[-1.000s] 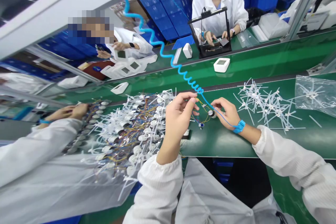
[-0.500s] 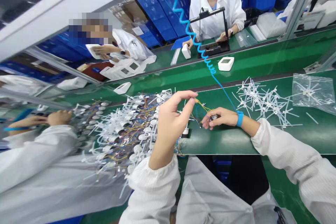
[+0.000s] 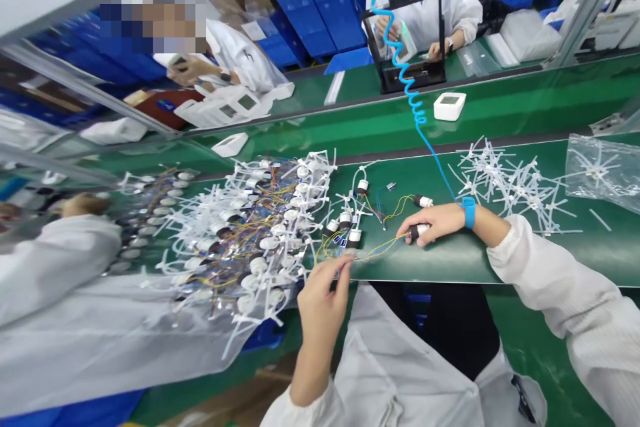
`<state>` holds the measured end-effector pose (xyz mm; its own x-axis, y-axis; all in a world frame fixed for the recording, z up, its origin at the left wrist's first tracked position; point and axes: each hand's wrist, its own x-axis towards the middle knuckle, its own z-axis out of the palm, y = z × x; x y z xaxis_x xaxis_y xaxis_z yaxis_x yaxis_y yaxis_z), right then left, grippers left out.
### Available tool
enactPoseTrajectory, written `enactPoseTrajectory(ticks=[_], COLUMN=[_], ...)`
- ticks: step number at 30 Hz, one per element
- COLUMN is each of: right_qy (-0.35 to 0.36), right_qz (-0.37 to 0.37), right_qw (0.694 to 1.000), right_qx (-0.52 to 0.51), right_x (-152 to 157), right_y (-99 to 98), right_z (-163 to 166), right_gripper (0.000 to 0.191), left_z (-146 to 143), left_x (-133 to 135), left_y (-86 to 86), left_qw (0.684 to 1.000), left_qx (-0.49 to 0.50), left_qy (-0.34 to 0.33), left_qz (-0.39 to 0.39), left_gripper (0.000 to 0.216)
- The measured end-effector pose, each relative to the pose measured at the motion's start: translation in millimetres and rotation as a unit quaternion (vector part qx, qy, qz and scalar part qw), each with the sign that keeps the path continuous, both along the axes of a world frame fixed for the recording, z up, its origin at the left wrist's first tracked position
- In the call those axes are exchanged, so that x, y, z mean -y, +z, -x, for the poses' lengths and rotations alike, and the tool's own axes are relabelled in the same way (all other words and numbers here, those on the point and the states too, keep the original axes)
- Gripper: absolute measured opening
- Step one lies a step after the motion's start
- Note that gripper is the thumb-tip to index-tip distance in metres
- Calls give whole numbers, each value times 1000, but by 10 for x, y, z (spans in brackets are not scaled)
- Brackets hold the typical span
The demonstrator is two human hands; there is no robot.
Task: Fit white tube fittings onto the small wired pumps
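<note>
My left hand (image 3: 325,290) is closed in a pinch on the end of thin yellow wires (image 3: 380,251), low over the front edge of the green bench. Those wires run to a small black-and-white cylindrical part (image 3: 417,232). My right hand (image 3: 439,221), with a blue wristband (image 3: 469,212), has its fingers around that part at the bench surface. Just beyond it lies a similar wired part (image 3: 423,201) with yellow leads. Several more of these parts (image 3: 355,236), some with white tubes, lie between my left hand and the large pile.
To the left spreads a big pile of wired parts with white tubes (image 3: 260,227). White cross-shaped tube pieces (image 3: 520,183) lie at right, beside a clear plastic bag (image 3: 600,167). A coiled blue cord (image 3: 407,80) hangs ahead. Co-workers sit across and at left.
My left hand has come down and nearer the bench edge, pinching wires. My right hand stays near the same place, now around a black-and-white part. Another wired part now shows beyond it.
</note>
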<state>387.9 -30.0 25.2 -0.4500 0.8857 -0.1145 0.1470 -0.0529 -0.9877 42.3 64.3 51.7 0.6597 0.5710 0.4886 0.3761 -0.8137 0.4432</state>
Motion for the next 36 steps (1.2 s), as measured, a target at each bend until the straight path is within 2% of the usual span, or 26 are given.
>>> enactPoseTrajectory(ticks=[5,9,12,15,17,20,21,24,26,29,31,36], right_qy=[-22,-47,-75,-132,-167,-208,-224,-312,-421,-597,-652,-673], right_qz=[-62,-181,-235,-264,-282,-301,-302,-281,-246,-180,-147,-95], right_qw=[997,974,955,931,912,890,886,874,838,720,656,610], right_qx=[50,127,166,214,248,272,270,243,243,305,350,407], right_x=[39,45,151,353,483,625,666,819,958,1158,1231,1145], right_y=[41,-71,-200,-300,-331,-309,-287,-222,-214,-274,-333,-407], right_z=[-13,52,191,390,523,657,677,665,611,487,392,205], right_gripper=[50,46,46,47,48,49,49,46,35,28,28,33], left_z=[95,138,173,145,38,-291,-432,-831,-1003,-1083,-1068,-1040], left_x=[76,70,72,172,278,395,406,365,316,277,272,268], left_y=[-269,-419,-438,-342,-260,-233,-263,-444,-583,-718,-744,-711], left_qw=[999,999,999,995,993,976,971,974,977,977,976,974], left_qx=[33,47,38,59,80,59,46,21,-1,-28,-32,-30], left_qy=[18,15,4,-5,-67,-209,-230,-219,-208,-208,-212,-216], left_qz=[28,4,-39,-74,-54,21,39,59,54,40,41,66], left_gripper=[16,18,22,22,21,22,24,36,37,31,27,22])
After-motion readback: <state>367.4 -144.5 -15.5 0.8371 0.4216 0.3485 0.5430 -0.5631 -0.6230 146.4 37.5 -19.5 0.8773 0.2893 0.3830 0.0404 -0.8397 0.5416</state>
